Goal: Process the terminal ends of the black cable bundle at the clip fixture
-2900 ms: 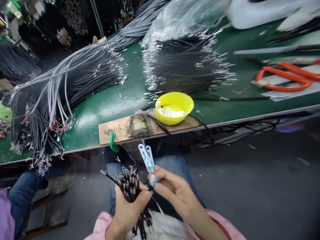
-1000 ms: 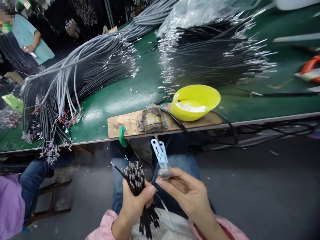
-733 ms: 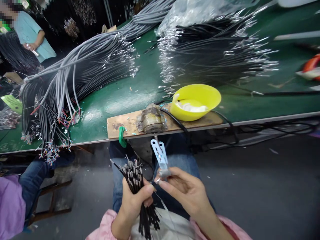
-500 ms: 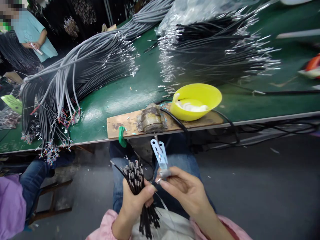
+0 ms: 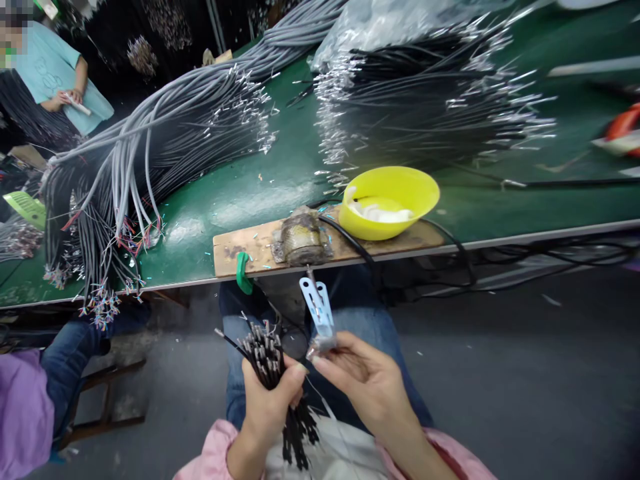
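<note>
- Green counter [image 5: 225, 200] beyond the fingers: loose black cables [image 5: 410, 107] remain unheld.
- Left hand [image 5: 267, 407]: fingers curled closed around a cable bundle [image 5: 265, 353], metallic ends exposed; finished count unclear.
- Right hand [image 5: 377, 383]: fingers pinched on the grey piece [image 5: 326, 343] below the blue clip [image 5: 320, 312]; any cable there is indistinct.

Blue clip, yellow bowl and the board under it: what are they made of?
The blue clip looks like moulded plastic: even colour, round holes. The yellow bowl, likely smooth plastic: soft sheen. The board seems bare wood: pale brown, stained.
</note>
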Tool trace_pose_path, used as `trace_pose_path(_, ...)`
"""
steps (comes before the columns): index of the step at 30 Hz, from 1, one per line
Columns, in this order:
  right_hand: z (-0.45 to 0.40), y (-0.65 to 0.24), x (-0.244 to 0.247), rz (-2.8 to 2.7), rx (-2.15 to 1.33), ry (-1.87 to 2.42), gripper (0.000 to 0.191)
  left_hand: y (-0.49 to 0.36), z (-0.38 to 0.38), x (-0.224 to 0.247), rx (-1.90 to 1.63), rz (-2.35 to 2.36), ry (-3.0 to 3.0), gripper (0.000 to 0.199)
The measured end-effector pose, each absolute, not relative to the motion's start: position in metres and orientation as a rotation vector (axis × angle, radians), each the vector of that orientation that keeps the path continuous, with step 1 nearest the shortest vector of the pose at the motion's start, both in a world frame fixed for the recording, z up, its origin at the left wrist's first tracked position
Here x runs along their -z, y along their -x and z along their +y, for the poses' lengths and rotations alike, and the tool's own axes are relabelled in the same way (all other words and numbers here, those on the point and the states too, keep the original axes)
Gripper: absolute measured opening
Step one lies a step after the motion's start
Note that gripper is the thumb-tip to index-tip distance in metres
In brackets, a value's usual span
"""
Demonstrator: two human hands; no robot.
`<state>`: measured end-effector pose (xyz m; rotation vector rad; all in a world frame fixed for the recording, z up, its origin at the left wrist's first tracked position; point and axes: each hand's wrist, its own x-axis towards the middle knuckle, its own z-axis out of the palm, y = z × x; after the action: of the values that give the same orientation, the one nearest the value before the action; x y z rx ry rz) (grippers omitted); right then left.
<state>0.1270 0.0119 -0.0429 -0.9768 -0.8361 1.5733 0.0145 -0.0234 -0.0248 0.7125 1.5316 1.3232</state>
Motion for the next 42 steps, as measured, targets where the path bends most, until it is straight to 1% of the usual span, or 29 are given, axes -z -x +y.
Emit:
trace_pose_path(4,0.010,-0.124,0.042,-0.870,-1.499,0.975,0.016,-0.017,-0.025,0.024,-1.330,1.555,-0.698,0.036)
trace_pose_path(6,0.006,-0.120,0.042,-0.936,-1.345,1.001,0.010,-0.019,-0.027,0.020,-1.321,1.643,-0.665,0.031)
trace_pose_path(7,0.005,-0.118,0.042,-0.987,-1.229,1.014,0.011,-0.020,-0.028,0.017,-1.320,1.708,-0.641,0.028)
trace_pose_path(11,-0.002,-0.114,0.041,-1.276,-0.715,0.966,0.028,-0.025,-0.026,0.004,-1.295,1.898,-0.569,0.022)
trace_pose_path(14,-0.005,-0.116,0.040,-1.444,-0.585,0.891,0.039,-0.029,-0.021,-0.003,-1.291,1.936,-0.567,0.021)
trace_pose_path(16,-0.005,-0.118,0.039,-1.422,-0.616,0.850,0.039,-0.029,-0.018,-0.005,-1.326,1.914,-0.576,0.024)
trace_pose_path(19,-0.004,-0.120,0.038,-1.226,-0.751,0.867,0.030,-0.028,-0.015,-0.001,-1.376,1.812,-0.549,0.030)
trace_pose_path(23,0.003,-0.125,0.037,-1.168,-1.147,0.993,0.009,-0.023,-0.019,0.012,-1.372,1.659,-0.548,0.034)
trace_pose_path(24,0.005,-0.127,0.037,-1.187,-1.243,0.988,0.007,-0.021,-0.020,0.015,-1.349,1.615,-0.562,0.034)
trace_pose_path(27,0.010,-0.129,0.035,-1.129,-1.440,0.930,0.023,-0.014,-0.022,0.023,-1.215,1.442,-0.608,0.039)
trace_pose_path(30,0.013,-0.127,0.033,-0.883,-1.776,0.726,0.032,-0.010,-0.021,0.025,-1.150,1.366,-0.662,0.045)
trace_pose_path(33,0.019,-0.127,0.031,-0.689,-2.054,0.537,0.038,-0.009,-0.020,0.021,-1.164,1.367,-0.723,0.044)
trace_pose_path(34,0.023,-0.128,0.030,-0.685,-2.072,0.562,0.038,-0.009,-0.020,0.019,-1.181,1.380,-0.744,0.042)
trace_pose_path(36,0.032,-0.134,0.029,-0.741,-1.963,0.743,0.035,-0.009,-0.020,0.013,-1.224,1.418,-0.790,0.037)
trace_pose_path(39,0.043,-0.143,0.024,-0.911,-1.603,1.002,0.028,-0.009,-0.019,0.005,-1.277,1.494,-0.858,0.023)
trace_pose_path(42,0.042,-0.147,0.016,-1.094,-1.347,1.046,0.023,-0.009,-0.016,-0.002,-1.301,1.563,-0.909,0.012)
